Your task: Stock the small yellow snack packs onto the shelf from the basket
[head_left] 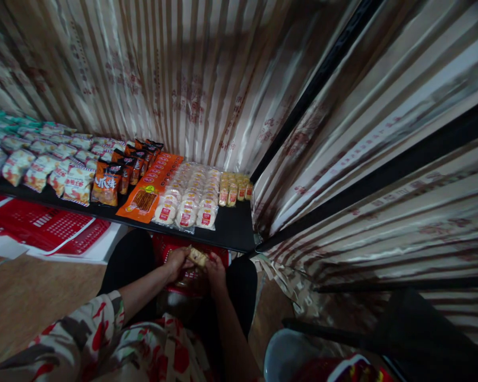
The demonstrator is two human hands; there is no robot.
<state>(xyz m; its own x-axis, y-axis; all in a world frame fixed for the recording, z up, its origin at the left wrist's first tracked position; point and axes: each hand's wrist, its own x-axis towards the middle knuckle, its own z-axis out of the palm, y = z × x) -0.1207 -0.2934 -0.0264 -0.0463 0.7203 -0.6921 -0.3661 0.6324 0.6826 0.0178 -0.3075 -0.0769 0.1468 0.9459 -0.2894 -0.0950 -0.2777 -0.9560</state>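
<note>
A small yellow packet is resting between your two hands, just past the shelf's front edge, above your lap. Your left hand is curling its fingers nearly closed around one end; your right hand is pinching the other, thumb and fingers almost meeting. The packet is looking light and probably crisp or crumbly inside a thin, slightly slick wrapper, so your grip is likely serving best at the two ends, light at the middle, where pressing could be breaking the contents. Below, a red basket is sitting between your knees, its contents too dark to make out. Ahead, similar yellow packets are standing in short rows on the black shelf. Beside them, clear-wrapped round white packs are lying in columns, followed leftward by a flat orange packet, orange-and-black bags and white bags. Striped sheeting is hanging behind everything.
</note>
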